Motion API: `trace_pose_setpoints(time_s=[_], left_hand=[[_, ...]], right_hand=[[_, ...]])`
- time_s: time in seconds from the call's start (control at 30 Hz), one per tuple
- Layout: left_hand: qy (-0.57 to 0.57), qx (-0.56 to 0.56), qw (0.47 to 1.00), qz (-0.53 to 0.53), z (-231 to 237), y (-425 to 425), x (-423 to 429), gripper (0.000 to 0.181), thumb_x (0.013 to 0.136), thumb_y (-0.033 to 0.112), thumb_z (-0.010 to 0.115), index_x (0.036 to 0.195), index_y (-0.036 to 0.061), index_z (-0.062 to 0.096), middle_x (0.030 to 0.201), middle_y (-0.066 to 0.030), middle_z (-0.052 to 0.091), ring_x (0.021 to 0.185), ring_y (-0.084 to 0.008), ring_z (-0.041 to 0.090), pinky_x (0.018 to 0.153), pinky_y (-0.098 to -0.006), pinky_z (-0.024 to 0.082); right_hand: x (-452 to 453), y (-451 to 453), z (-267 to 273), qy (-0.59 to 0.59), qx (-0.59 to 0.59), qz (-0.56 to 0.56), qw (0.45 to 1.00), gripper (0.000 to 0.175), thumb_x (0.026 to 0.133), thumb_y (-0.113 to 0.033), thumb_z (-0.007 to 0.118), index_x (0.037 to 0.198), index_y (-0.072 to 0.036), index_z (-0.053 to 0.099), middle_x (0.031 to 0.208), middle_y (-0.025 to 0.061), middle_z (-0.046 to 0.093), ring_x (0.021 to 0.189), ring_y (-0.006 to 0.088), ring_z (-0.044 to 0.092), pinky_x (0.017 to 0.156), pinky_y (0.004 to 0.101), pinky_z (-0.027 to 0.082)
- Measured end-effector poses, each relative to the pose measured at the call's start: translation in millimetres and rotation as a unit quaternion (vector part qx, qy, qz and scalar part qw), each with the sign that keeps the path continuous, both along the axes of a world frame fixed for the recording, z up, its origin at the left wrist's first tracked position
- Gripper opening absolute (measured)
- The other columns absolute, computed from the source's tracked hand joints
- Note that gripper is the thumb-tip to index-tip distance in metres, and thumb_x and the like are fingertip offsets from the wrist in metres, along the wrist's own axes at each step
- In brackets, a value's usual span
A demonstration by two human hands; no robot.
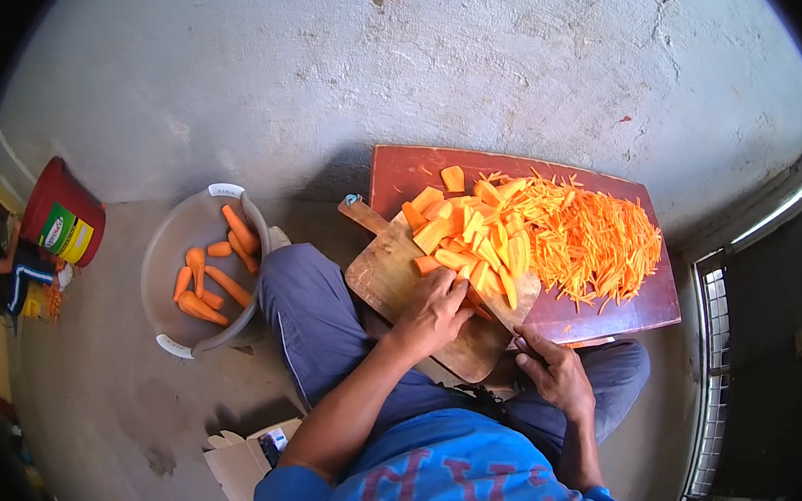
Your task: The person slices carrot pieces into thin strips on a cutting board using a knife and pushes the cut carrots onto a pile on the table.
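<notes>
A wooden cutting board (388,272) with a handle lies across the near left corner of a low red table (402,169). My right hand (557,372) is closed around the handle of a knife, whose blade (497,308) points away from me over the board. With its fingertips bent down, my left hand (434,311) presses a carrot piece (475,297) beside the blade; the fingers partly hide that piece. Thick carrot slices (452,229) are heaped on the far part of the board. Right of them spreads a large pile of thin carrot strips (590,235) on the table.
Left of my knee stands a grey plastic basin (162,269) with several peeled carrots (234,285). An opened cardboard box (234,468) lies on the floor. A red bucket (62,206) and another person (14,274) are at far left. A rough wall (429,71) rises behind the table.
</notes>
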State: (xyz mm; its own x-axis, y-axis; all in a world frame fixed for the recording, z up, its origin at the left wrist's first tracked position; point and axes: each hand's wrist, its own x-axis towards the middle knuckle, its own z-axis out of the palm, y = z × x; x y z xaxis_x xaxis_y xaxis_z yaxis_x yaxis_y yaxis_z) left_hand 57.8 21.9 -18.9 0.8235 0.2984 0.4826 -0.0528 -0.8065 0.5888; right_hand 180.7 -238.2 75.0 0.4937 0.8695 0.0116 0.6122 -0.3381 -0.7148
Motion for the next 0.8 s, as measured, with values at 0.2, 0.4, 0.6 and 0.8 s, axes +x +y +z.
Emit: trace_pose_setpoints(time_s=[0.2, 0.4, 0.6, 0.8], left_hand=[[0.011, 0.024, 1.0, 0.014, -4.0, 2.6, -2.2, 0.05, 0.095, 0.013, 0.087, 0.135, -0.01, 0.068, 0.134, -0.024, 0.062, 0.13, -0.0455, 0.062, 0.113, -0.0521, 0.053], [0.022, 0.015, 1.0, 0.007, 1.1, 2.2, -2.4, 0.048, 0.094, 0.012, 0.087, 0.133, -0.01, 0.069, 0.133, -0.0237, 0.062, 0.131, -0.0452, 0.061, 0.113, -0.0522, 0.052], [0.008, -0.005, 1.0, 0.005, -0.7, 3.8, -3.0, 0.048, 0.094, 0.011, 0.087, 0.133, -0.0095, 0.069, 0.134, -0.0227, 0.062, 0.13, -0.0448, 0.062, 0.113, -0.0525, 0.052], [-0.003, 0.006, 1.0, -0.001, 1.2, 2.5, 0.3, 0.047, 0.093, 0.009, 0.087, 0.133, -0.0091, 0.069, 0.134, -0.0235, 0.063, 0.129, -0.0454, 0.063, 0.111, -0.0525, 0.053]], right_hand=[[-5.4, 5.7, 8.9, 0.011, -0.051, -0.011, 0.999, 0.056, 0.104, -0.013, 0.081, 0.156, 0.004, 0.067, 0.134, 0.0284, 0.081, 0.129, 0.0388, 0.08, 0.108, 0.0436, 0.061], [-4.5, 8.7, 14.2, -0.02, -0.048, -0.002, 0.999, 0.054, 0.102, -0.013, 0.083, 0.151, 0.005, 0.069, 0.126, 0.0265, 0.084, 0.124, 0.0388, 0.082, 0.104, 0.0436, 0.063], [0.1, 7.4, 6.1, 0.006, -0.008, 0.015, 1.0, 0.052, 0.1, -0.014, 0.088, 0.147, 0.003, 0.072, 0.122, 0.0265, 0.084, 0.117, 0.041, 0.083, 0.096, 0.0448, 0.065], [0.3, 3.1, 5.0, 0.004, -0.003, 0.02, 1.0, 0.05, 0.102, -0.019, 0.087, 0.147, 0.0, 0.074, 0.119, 0.0253, 0.083, 0.111, 0.0415, 0.084, 0.092, 0.0455, 0.066]])
